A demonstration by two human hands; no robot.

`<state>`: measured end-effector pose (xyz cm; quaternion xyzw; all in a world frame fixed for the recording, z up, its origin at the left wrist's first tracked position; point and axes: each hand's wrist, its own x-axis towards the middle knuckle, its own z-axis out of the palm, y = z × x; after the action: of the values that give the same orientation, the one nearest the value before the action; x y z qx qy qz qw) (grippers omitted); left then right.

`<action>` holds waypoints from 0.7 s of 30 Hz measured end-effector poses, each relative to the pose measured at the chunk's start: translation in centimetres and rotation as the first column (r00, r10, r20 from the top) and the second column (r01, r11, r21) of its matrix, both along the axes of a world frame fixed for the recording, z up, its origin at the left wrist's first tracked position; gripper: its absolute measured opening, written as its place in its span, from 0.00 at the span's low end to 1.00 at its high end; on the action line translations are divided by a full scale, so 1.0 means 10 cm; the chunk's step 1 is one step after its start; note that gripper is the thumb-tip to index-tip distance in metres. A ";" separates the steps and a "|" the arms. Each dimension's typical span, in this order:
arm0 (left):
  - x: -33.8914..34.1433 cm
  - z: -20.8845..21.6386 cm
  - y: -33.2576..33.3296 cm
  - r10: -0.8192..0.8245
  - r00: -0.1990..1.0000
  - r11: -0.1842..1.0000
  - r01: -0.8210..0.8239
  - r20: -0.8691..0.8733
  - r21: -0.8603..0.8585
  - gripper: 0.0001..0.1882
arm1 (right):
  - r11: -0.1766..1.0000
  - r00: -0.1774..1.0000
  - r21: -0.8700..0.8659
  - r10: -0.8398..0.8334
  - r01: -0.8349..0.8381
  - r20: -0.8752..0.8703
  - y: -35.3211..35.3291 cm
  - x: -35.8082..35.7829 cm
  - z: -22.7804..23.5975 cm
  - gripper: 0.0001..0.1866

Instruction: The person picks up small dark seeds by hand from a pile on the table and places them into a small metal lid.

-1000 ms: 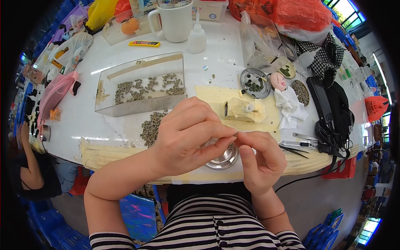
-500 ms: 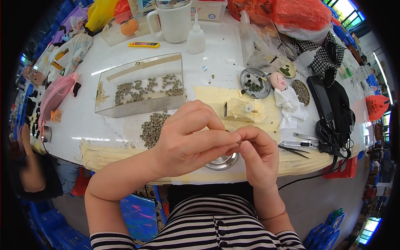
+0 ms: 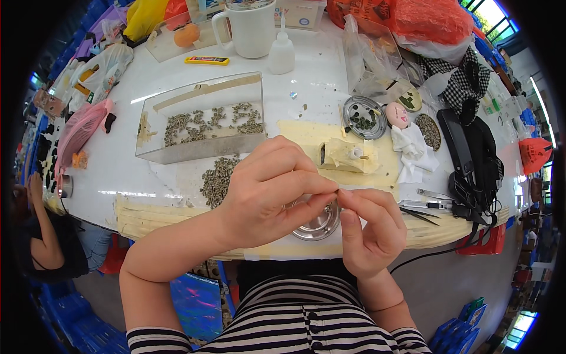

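Note:
My left hand (image 3: 274, 192) is closed in a pinch, its thumb and fingertips pointing right. Against those tips come the fingers of my right hand (image 3: 372, 227), bent in a pinch as well. Whatever lies between the fingertips is tiny, dark and too small to name. Under both hands sits a round shiny metal dish (image 3: 318, 229), partly covered by them. Left of my left hand is a pile of small grey-brown pieces (image 3: 218, 180). Beyond the hands, a block wrapped in cream tape (image 3: 351, 156) stands on a taped yellowish sheet (image 3: 295, 131).
A clear box (image 3: 200, 152) holds more grey-brown pieces. Behind it are a white mug (image 3: 252, 32), a squeeze bottle (image 3: 282, 54) and a yellow case (image 3: 206, 61). To the right lie a dish of dark green pieces (image 3: 364, 118), tweezers (image 3: 418, 213) and a black bag (image 3: 457, 141). Someone sits at left.
My right hand has shifted slightly right and down, its thumb dropping away from the fingertips. My left fingertips have risen a little. More of the metal dish shows.

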<state>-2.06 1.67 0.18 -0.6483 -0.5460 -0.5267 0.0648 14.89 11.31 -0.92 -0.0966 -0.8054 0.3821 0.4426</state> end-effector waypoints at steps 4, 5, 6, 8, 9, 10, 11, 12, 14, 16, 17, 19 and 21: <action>0.00 0.02 -0.02 -0.027 1.000 1.000 0.027 0.012 -0.006 0.15 | 0.976 0.998 -0.214 0.053 -0.048 0.021 0.00 0.01 -0.04 0.10; 0.00 0.01 -0.01 -0.039 0.999 0.999 0.039 0.003 -0.001 0.15 | 0.945 0.994 -0.312 0.111 -0.099 0.023 0.01 0.00 -0.05 0.10; 0.00 0.00 -0.01 -0.051 0.999 0.999 0.051 -0.007 0.003 0.15 | 0.902 0.985 -0.407 0.169 -0.147 0.019 0.02 0.00 -0.05 0.09; -0.01 -0.01 0.00 -0.067 0.997 0.998 0.068 -0.037 0.000 0.15 | 0.792 0.969 -0.570 0.245 -0.218 -0.031 0.02 0.00 -0.06 0.09; -0.02 -0.01 0.00 -0.075 0.996 0.997 0.075 -0.053 -0.002 0.15 | 0.731 0.963 -0.637 0.259 -0.245 -0.073 0.02 0.00 -0.07 0.09; -0.02 0.00 0.00 -0.068 0.996 0.998 0.067 -0.050 -0.009 0.15 | 0.663 0.956 -0.697 0.270 -0.272 -0.116 0.02 0.00 -0.08 0.09; -0.01 0.01 0.00 -0.057 0.997 0.998 0.056 -0.046 -0.017 0.15 | 0.760 0.970 -0.607 0.224 -0.232 -0.091 0.02 0.01 -0.10 0.09; -0.01 0.02 0.00 -0.047 0.998 0.999 0.046 -0.042 -0.025 0.15 | 0.842 0.982 -0.506 0.174 -0.186 -0.071 0.03 0.02 -0.12 0.09; 0.00 0.01 -0.01 -0.018 0.999 0.999 0.017 -0.036 -0.039 0.15 | 0.954 0.993 -0.277 0.107 -0.117 -0.050 0.03 0.03 -0.09 0.10; 0.00 -0.01 -0.01 -0.001 1.000 0.999 -0.001 -0.028 -0.049 0.15 | 0.997 0.996 -0.028 0.075 -0.076 -0.039 0.01 0.04 0.02 0.11; -0.01 0.00 -0.01 -0.003 1.000 0.999 0.002 -0.025 -0.048 0.15 | 0.999 0.998 -0.009 0.050 -0.050 -0.023 0.01 0.03 0.02 0.12; -0.01 0.01 0.00 -0.008 1.000 0.999 0.007 -0.017 -0.046 0.15 | 1.000 1.000 0.030 -0.001 0.001 0.009 0.01 0.02 0.01 0.12; 0.00 0.01 -0.01 -0.004 1.000 0.999 0.004 -0.010 -0.045 0.15 | 0.999 1.000 -0.045 0.006 -0.005 0.024 0.02 0.01 -0.04 0.12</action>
<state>-2.10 1.52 0.25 -0.6534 -0.5559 -0.5112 0.0520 14.98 11.55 -1.31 -0.1089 -0.8022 0.4002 0.4294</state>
